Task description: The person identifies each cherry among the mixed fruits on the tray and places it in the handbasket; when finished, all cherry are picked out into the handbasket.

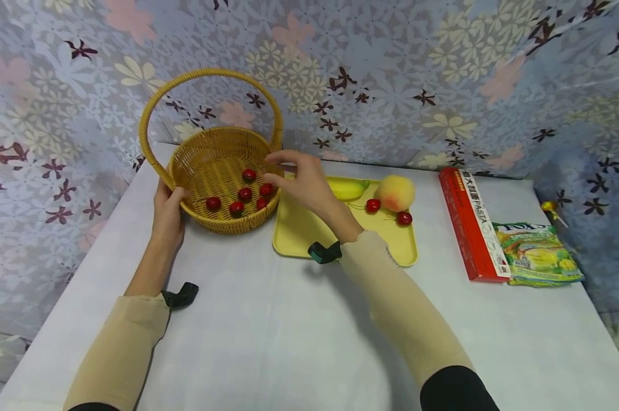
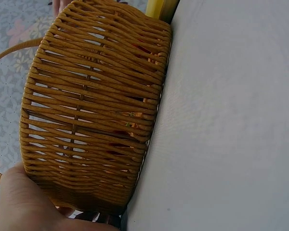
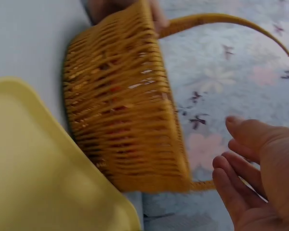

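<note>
A brown wicker basket (image 1: 227,227) with a tall arched handle stands at the back left of the table. Several dark red cherries (image 1: 245,194) lie inside on its bottom. My left hand (image 1: 168,211) grips the basket's left side, thumb over the rim; the left wrist view shows the hand (image 2: 31,204) against the weave. Above the basket's right rim is my right hand (image 1: 306,182), its fingers apart from the thumb. Nothing is held in the right hand (image 3: 260,173) in the right wrist view. Its nearest neighbours are the basket rim and the yellow tray (image 1: 301,234).
On the tray lie a banana (image 1: 347,189), a peach (image 1: 396,193) and two cherries with stems (image 1: 373,206). Farther right are a red pasta box (image 1: 470,228) and a green-yellow packet (image 1: 537,254). Floral cloth (image 1: 365,74) hangs behind the white table (image 1: 247,331).
</note>
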The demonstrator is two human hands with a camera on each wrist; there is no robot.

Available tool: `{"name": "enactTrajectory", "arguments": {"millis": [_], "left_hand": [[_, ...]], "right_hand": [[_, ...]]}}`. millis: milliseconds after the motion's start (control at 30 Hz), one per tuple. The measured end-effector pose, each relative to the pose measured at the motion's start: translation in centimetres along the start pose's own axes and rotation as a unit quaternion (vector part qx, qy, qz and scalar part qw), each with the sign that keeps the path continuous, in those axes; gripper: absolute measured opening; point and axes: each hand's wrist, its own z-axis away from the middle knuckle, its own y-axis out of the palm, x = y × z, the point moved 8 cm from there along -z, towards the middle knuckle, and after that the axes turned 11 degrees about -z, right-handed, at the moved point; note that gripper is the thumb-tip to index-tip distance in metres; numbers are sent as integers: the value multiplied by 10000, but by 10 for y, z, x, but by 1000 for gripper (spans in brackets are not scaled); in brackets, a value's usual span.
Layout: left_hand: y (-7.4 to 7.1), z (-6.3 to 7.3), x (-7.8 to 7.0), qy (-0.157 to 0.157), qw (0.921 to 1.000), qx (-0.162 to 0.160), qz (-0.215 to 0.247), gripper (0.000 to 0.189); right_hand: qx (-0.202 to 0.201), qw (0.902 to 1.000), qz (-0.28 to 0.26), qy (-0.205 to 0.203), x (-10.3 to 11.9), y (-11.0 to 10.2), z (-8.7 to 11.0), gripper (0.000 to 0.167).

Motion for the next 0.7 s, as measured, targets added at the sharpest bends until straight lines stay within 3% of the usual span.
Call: {"name": "enactTrajectory", "arguments": {"millis": [100, 400, 700], "left_hand": [[1, 0, 1, 12, 10000, 35, -30, 80], [1, 2, -2, 52, 10000, 13, -21, 79], [1, 2, -3, 34, 10000, 32, -35, 79]], "right_hand": [[-299, 9993, -214, -96, -1, -17, 10, 30], [-789, 9968, 17, -84, -22, -57, 49, 26], [-983, 9884, 1113, -319, -25, -97, 94, 25]]}}
